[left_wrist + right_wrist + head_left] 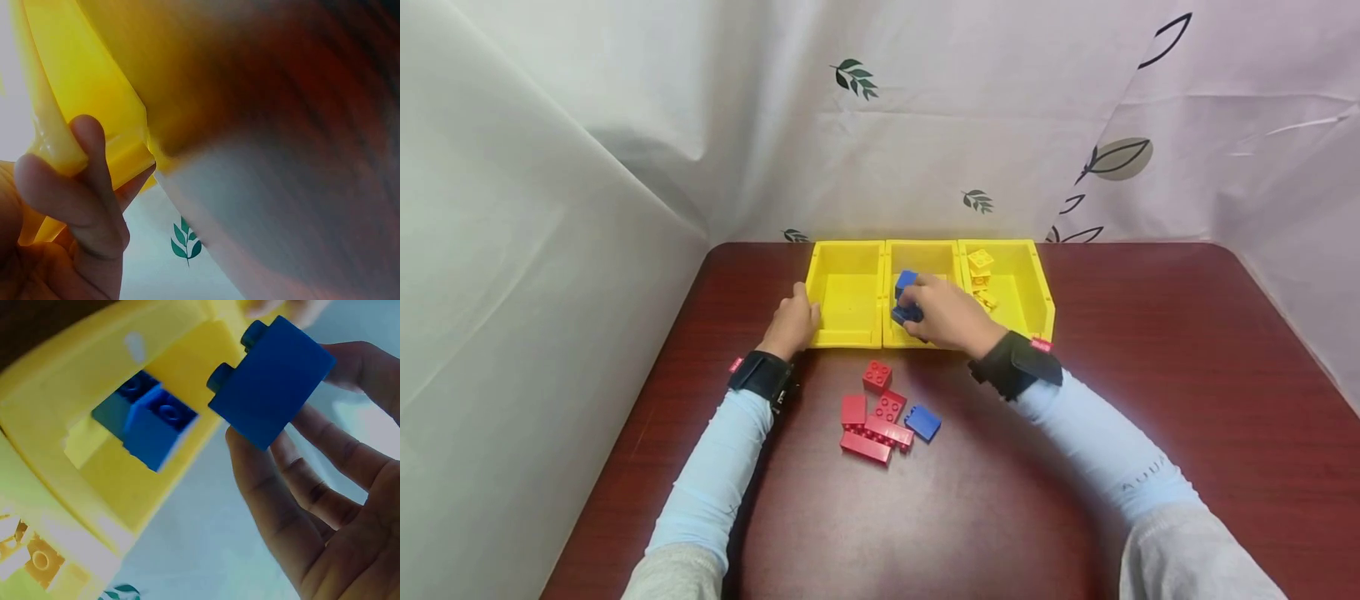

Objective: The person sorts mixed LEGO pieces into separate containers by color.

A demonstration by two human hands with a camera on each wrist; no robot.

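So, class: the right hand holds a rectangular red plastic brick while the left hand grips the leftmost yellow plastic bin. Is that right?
Wrong colour: the right wrist view shows the right hand holding a rectangular blue plastic brick, not red; the rest stands.

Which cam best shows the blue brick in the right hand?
Right wrist: the blue brick is large, one broad face and two studs in plain sight. Head shows it small, partly hidden by the right hand; left wrist doesn't show it.

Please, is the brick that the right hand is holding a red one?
No, the right hand pinches a blue brick, as the right wrist view plainly shows.
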